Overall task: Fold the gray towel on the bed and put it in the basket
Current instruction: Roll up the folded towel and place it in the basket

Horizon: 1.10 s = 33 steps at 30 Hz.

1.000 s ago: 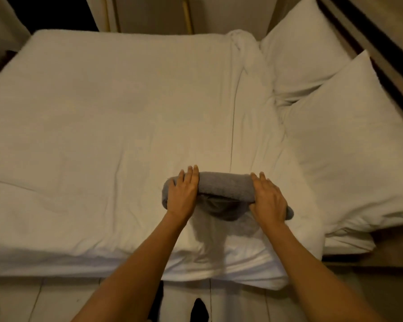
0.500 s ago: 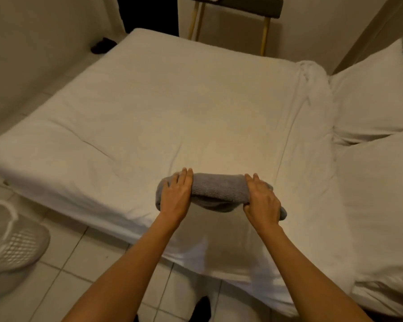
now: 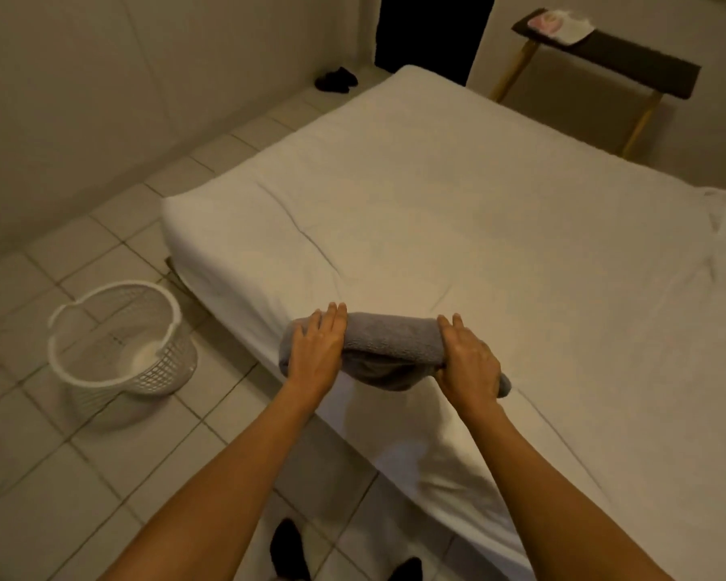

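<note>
View swings left since before, whole basket (image 3: 120, 341) now visible left of my grip. Both hands, left (image 3: 316, 350) and right (image 3: 470, 362), stay clamped on gray towel (image 3: 390, 341), a rolled bundle above bed (image 3: 499, 245) edge.

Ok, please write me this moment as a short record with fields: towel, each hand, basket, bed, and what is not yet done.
towel: gray towel, folded into a thick bundle, held above the bed's near edge
left hand: grip closed on the towel's left end
right hand: grip closed on the towel's right end
basket: white mesh, upright on the tiled floor, left of the bed
bed: white cover
not yet done: towel into basket
</note>
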Tool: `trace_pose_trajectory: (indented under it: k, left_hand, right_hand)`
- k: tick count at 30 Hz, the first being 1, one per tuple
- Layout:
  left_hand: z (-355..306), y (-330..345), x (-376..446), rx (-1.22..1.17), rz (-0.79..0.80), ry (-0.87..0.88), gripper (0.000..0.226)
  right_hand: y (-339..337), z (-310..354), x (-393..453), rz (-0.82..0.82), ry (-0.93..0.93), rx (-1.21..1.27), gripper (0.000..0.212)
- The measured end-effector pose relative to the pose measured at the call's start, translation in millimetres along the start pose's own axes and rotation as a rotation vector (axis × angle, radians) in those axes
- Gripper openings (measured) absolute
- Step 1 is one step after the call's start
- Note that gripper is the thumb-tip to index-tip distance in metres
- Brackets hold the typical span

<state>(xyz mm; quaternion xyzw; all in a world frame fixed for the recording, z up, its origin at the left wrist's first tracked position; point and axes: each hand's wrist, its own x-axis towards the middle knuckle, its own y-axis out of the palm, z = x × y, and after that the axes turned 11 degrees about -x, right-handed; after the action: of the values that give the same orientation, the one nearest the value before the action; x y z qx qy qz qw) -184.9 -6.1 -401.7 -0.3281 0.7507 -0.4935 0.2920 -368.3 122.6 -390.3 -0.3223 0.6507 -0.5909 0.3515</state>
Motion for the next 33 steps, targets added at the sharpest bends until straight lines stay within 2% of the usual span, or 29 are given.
trace_pose_trajectory:
  k: [5,18,25,33]
  left_hand:
    - [83.7,-33.5,-13.8,-0.025,-0.031,-0.108,0.074]
    - [268.7,-95.8,-52.1,-0.055,-0.138,-0.431,0.069]
    - [364.8,-103.8,-40.3,-0.002,-0.097,-0.566,0.057]
    - [468.6,-119.2,4.2,0.004,0.045,-0.632,0.062]
  right_hand:
    - [-12.2,92.2,18.4,-0.016,-0.119,0.007,0.068]
    - [-20.3,307.9,70.2,0.027,-0.465,0.022,0.068]
    - [7.1,412.0,117.1,0.073,-0.618,0.044,0.069]
    - [34.6,514.5,172.8,0.191,-0.652,0.097,0.063]
